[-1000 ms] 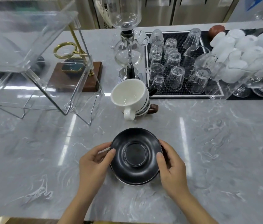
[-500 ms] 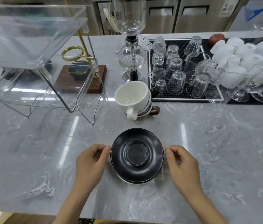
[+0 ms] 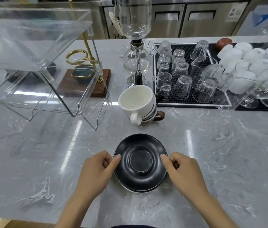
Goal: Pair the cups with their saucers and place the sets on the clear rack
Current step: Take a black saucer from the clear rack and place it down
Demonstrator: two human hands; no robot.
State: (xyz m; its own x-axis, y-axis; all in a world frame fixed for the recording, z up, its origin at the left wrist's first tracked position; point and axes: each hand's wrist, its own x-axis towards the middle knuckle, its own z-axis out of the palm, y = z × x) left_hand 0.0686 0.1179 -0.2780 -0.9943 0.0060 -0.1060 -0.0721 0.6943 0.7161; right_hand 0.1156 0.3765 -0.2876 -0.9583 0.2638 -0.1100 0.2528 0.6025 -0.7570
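A black saucer point(image 3: 140, 162) tops a small stack on the marble counter, and a white rim shows beneath it at the front. My left hand point(image 3: 95, 170) has its thumb on the saucer's left rim with curled fingers under the edge. Opposite it, my right hand point(image 3: 185, 171) pinches the right rim the same way. Behind the saucers stands a tilted stack of cups point(image 3: 138, 102), a white one on top, with black and brown handles showing below. The clear two-tier rack point(image 3: 36, 63) stands at the back left, nothing on its shelves.
A glass siphon coffee maker point(image 3: 136, 46) stands just behind the cups. To the right lies a black mat point(image 3: 194, 103) with several upturned glasses, then white cups and stemmed glasses. A wooden base with a brass stand point(image 3: 83, 83) sits behind the rack.
My hands let go of the saucer's sides, drew back with curled fingers, and now pinch its left and right rims with the thumbs on top. The saucer stack has stayed in place.
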